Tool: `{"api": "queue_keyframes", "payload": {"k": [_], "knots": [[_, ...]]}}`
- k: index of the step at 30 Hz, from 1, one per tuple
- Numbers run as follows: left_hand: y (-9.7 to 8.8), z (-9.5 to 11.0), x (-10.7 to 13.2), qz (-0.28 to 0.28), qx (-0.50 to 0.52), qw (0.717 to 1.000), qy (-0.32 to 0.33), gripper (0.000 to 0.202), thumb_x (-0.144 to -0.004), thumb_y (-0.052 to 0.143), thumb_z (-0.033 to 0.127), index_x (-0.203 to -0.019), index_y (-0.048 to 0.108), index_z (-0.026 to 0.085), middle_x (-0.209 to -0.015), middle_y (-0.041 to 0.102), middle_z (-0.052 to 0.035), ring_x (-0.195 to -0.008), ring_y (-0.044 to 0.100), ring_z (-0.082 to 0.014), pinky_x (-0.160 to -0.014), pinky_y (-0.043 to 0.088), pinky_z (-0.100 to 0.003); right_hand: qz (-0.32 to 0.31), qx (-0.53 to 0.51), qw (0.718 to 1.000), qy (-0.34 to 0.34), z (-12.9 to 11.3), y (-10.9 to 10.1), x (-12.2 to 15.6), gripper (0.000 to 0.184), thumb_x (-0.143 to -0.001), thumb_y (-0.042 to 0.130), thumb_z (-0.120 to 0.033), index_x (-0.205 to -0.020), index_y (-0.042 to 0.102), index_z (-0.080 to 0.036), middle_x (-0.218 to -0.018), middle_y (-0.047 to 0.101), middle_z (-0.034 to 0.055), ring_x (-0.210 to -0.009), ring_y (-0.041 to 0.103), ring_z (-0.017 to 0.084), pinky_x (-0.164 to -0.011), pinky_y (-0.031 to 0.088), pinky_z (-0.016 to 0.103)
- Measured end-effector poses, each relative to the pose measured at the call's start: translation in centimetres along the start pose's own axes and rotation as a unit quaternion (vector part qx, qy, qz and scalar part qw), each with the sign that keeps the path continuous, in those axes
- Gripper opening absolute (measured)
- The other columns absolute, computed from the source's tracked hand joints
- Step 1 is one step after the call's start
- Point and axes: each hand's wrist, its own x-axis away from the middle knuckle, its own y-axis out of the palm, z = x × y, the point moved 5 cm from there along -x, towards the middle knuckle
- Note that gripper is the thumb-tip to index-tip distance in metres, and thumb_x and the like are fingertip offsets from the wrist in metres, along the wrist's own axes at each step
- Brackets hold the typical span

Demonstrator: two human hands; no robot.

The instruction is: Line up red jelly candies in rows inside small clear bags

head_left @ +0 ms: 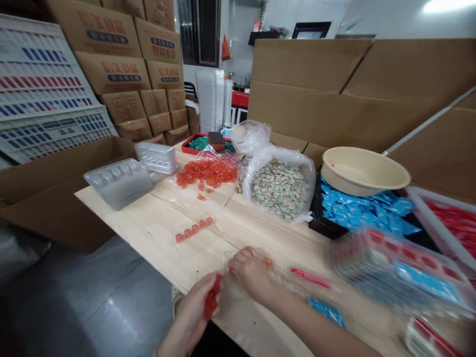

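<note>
My left hand (195, 307) is closed around several translucent red pieces (212, 297) at the table's near edge. Just beside it, my right hand (247, 270) bends its fingers down over a clear plastic tray (235, 287); what its fingertips hold, if anything, is hidden. A single red-orange piece (267, 262) shows in the tray beyond the right hand. Farther left on the wooden table (159, 218) lies a row of several red-orange pieces (194, 229). Behind that row spreads a loose pile of the same pieces (206, 172).
An open bag of small patterned packets (280, 188) stands mid-table. To its right, a cream basin (366, 171) rests over blue packets (372, 210). Stacked filled trays (401, 270) are at right, a red pen-like item (310, 277) nearer. Empty clear trays (119, 183) sit at the left edge.
</note>
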Motion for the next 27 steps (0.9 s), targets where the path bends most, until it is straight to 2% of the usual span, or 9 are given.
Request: {"api": "queue_keyframes", "payload": {"k": [4,7,10,13,16,21,23,25,27], "knots": [[-1.7,2.6,-0.5,0.033,-0.037,0.996,0.069,0.066,-0.052,0.071,0.045,-0.101,0.043,0.011,-0.068,0.039,0.0027,-0.048,0.031,-0.0018,-0.041,0.020,-0.015,0.025,0.010,0.999,-0.022,-0.1,-0.2,0.5,0.009,-0.072,0.059,-0.018,-0.082,0.058,-0.019,-0.075,0.054,0.0009,-0.078,0.044,0.016,-0.083,0.026,0.037],[-3.2,5.4,-0.6,0.071,-0.043,0.989,0.120,0.060,-0.053,0.070,0.044,-0.096,0.042,0.013,-0.063,0.035,0.0046,-0.044,0.024,-0.0002,-0.039,0.011,-0.015,0.090,-0.037,0.995,-0.024,-0.9,-2.6,-0.1,0.033,-0.070,0.060,-0.017,-0.102,0.053,-0.019,-0.090,0.054,0.0033,-0.085,0.044,0.018,-0.083,0.027,0.039],[-3.1,6.5,-0.8,0.025,-0.033,0.996,0.084,0.049,-0.059,0.070,0.036,-0.093,0.046,0.011,-0.063,0.034,0.0036,-0.045,0.027,-0.0004,-0.039,0.013,-0.015,0.119,-0.152,0.980,-0.040,-3.0,-4.7,-2.4,0.029,-0.080,0.048,-0.019,-0.109,0.049,-0.019,-0.096,0.051,0.0050,-0.089,0.044,0.015,-0.079,0.035,0.032],[-2.7,6.6,-1.1,-0.017,0.066,0.997,0.045,0.035,-0.065,0.067,0.030,-0.088,0.050,0.010,-0.069,0.039,0.0009,-0.051,0.034,-0.0011,-0.041,0.017,-0.013,0.043,-0.301,0.952,-0.046,-5.0,-4.0,-5.4,0.019,-0.083,0.043,-0.017,-0.098,0.054,-0.018,-0.091,0.050,0.0047,-0.085,0.046,0.010,-0.075,0.039,0.024],[-3.2,6.7,-1.2,-0.024,0.133,0.990,0.041,0.034,-0.065,0.066,0.024,-0.094,0.054,0.009,-0.080,0.045,-0.0019,-0.056,0.037,-0.0018,-0.041,0.018,-0.013,0.038,-0.335,0.941,-0.026,-5.8,-2.3,-6.9,0.017,-0.080,0.044,-0.013,-0.092,0.055,-0.017,-0.088,0.049,0.0048,-0.081,0.048,0.010,-0.073,0.040,0.023],[-4.6,7.4,-1.7,0.000,0.094,0.995,0.038,0.051,-0.062,0.068,0.025,-0.107,0.050,0.011,-0.073,0.043,-0.0013,-0.053,0.033,-0.0019,-0.042,0.016,-0.014,0.034,-0.373,0.927,0.009,-5.7,-0.7,-7.8,0.021,-0.078,0.048,-0.014,-0.097,0.056,-0.017,-0.086,0.053,0.0036,-0.080,0.050,0.009,-0.072,0.041,0.022],[-5.5,9.4,-2.4,0.041,-0.023,0.996,0.080,0.049,-0.068,0.062,0.033,-0.109,0.049,0.011,-0.073,0.044,-0.0020,-0.051,0.032,-0.0030,-0.042,0.018,-0.016,0.020,-0.389,0.921,0.017,-5.3,-0.9,-9.2,0.018,-0.078,0.049,-0.016,-0.093,0.058,-0.018,-0.084,0.055,0.0022,-0.077,0.051,0.008,-0.069,0.042,0.020],[-6.7,13.2,-3.3,0.127,-0.236,0.940,0.211,0.039,-0.076,0.052,0.035,-0.107,0.052,0.011,-0.078,0.048,-0.0046,-0.057,0.038,-0.0060,-0.050,0.030,-0.019,0.030,-0.381,0.924,0.013,-4.5,-1.4,-11.8,0.014,-0.078,0.050,-0.018,-0.089,0.059,-0.017,-0.081,0.056,0.0017,-0.074,0.051,0.008,-0.067,0.041,0.020],[-7.4,17.2,-4.0,0.231,-0.470,0.783,0.335,0.030,-0.082,0.042,0.031,-0.102,0.055,0.013,-0.089,0.048,-0.0066,-0.074,0.045,-0.0105,-0.069,0.036,-0.023,0.063,-0.328,0.943,0.000,-3.5,-1.9,-15.3,0.013,-0.079,0.049,-0.021,-0.086,0.059,-0.014,-0.080,0.056,0.0025,-0.074,0.051,0.008,-0.067,0.040,0.020]]}}
